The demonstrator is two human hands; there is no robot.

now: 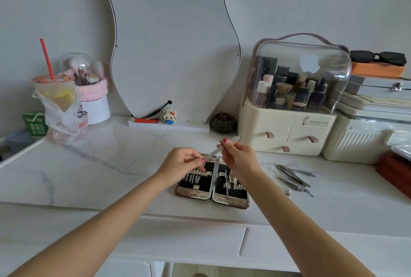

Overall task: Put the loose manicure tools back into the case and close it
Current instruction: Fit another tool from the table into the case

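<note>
1. The left hand [180, 161] pinches the near end of a slim pale tool [219, 149] above the open case [212, 184], which lies on the tabletop [100, 165].
2. The right hand [239, 156] pinches its far end – likely lining it up for a slot.
3. Right of the case, loose tools [293, 177] remain, so the task looks partway done (lid not yet closed).
4. Both hands hide some slots – which are filled is unclear.

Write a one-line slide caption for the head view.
Both hands hold a nail file above the open manicure case; loose tools wait beside it.
</note>
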